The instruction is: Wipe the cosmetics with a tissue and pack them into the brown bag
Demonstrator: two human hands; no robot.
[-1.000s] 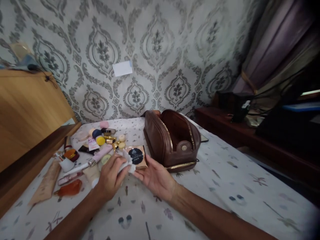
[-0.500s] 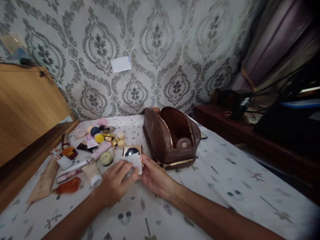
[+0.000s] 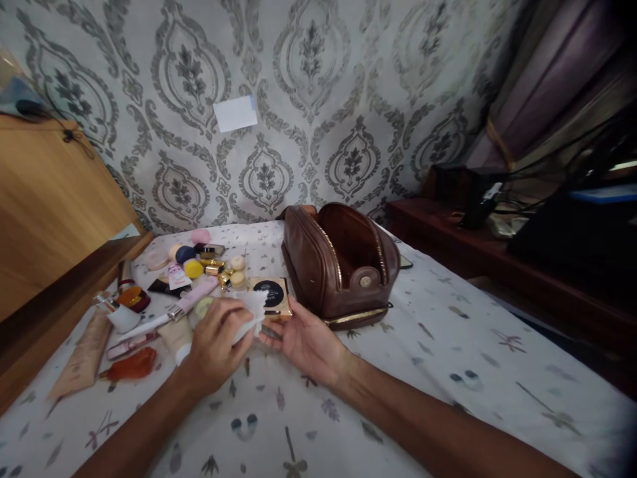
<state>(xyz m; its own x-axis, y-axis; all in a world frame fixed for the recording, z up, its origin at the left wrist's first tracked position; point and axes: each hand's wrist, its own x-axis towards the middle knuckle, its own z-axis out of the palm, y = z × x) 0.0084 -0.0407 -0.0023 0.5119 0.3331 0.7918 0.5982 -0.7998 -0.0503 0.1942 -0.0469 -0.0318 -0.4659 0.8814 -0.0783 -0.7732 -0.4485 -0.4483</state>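
The gold square compact point(image 3: 271, 297) is lying almost flat just above the white leaf-printed sheet point(image 3: 448, 372). Its lid, with a black round emblem, is facing up, its far edge is pointing toward the wall, and being square it is showing no clear long axis. The right hand point(image 3: 303, 342) is holding it, reaching in palm up from the lower right with the fingers spread loosely under the near edge and the thumb lying by the right side. The left hand point(image 3: 213, 348) is coming in from the lower left, knuckles up, its fingers curled around a crumpled white wipe point(image 3: 251, 311) that is touching the compact's left corner; the wipe's length is running from that hand up and right. There is one compact and one wipe. One brown leather zip bag point(image 3: 318, 265) is standing open just right of the compact, its long axis running away from the camera. Left of the hands, loose cosmetics are lying scattered, among them one pink tube point(image 3: 196, 297), one orange bottle point(image 3: 132, 365), one beige tube point(image 3: 82, 358) and two small cream pots point(image 3: 237, 271).
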